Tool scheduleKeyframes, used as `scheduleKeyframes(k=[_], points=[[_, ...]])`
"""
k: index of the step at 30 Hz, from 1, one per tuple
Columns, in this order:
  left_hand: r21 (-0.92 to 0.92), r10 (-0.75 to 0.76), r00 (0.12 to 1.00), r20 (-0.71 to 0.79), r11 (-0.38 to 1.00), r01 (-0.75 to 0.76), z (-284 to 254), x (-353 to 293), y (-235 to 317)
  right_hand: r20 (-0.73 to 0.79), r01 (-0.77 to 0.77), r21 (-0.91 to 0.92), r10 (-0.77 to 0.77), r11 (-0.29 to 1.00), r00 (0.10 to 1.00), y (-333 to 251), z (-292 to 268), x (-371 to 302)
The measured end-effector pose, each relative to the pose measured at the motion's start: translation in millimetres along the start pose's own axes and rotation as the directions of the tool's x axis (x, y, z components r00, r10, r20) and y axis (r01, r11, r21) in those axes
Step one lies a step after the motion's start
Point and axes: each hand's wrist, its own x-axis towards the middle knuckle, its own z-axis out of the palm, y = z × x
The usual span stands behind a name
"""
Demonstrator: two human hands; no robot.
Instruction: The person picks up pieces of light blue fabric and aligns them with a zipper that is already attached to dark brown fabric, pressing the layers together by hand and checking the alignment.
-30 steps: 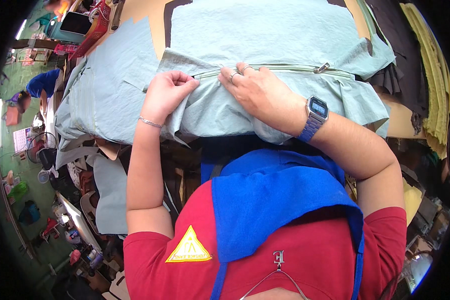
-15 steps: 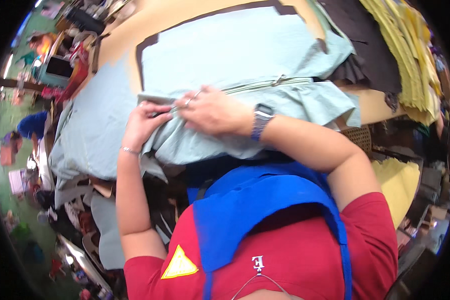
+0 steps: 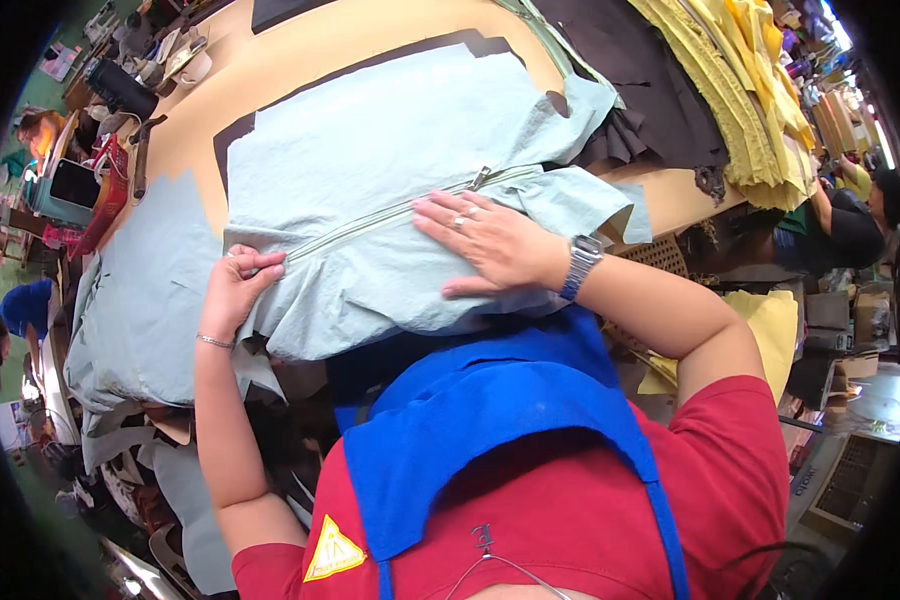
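A pale blue-green sheet of fabric or thin leather (image 3: pixel 360 130) lies on the table, with a long zipper (image 3: pixel 370 218) running across it. The metal zipper pull (image 3: pixel 480 178) is near the zipper's right end. At the zipper's left end, my left hand (image 3: pixel 236 285) pinches the sheet's edge between thumb and fingers. Flat on the sheet just below the zipper rests my right hand (image 3: pixel 490 245), fingers stretched and thumb apart. Under the sheet, a dark brown piece (image 3: pixel 233 150) shows along the left and far edges.
Another pale blue-grey sheet (image 3: pixel 150 290) drapes over the table's left side. Dark brown pieces (image 3: pixel 620 80) and a stack of yellow ones (image 3: pixel 710 90) lie at the far right. A hammer (image 3: pixel 142 155) and a black cylinder (image 3: pixel 120 85) are far left. A co-worker (image 3: pixel 840 225) is at right.
My right hand has moved right along the zipper, away from my left hand, and now lies flat. My left hand still pinches the left end. The view has shifted.
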Motion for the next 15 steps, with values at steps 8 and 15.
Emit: scheduleKeyframes(k=[8, 15], points=[[0.156, -0.005, 0.999, -0.038, 0.988, 0.01, -7.9, -6.8, 9.7, -0.114, -0.3, 0.024, 0.3, 0.954, 0.947, 27.5, -54.5, -27.3], [0.226, 0.126, 0.99, 0.06, 0.964, -0.136, -19.5, -6.1, 5.1, -0.293, -0.343, 0.149, 0.372, 0.928, 0.881, 74.7, -31.6, -66.1]])
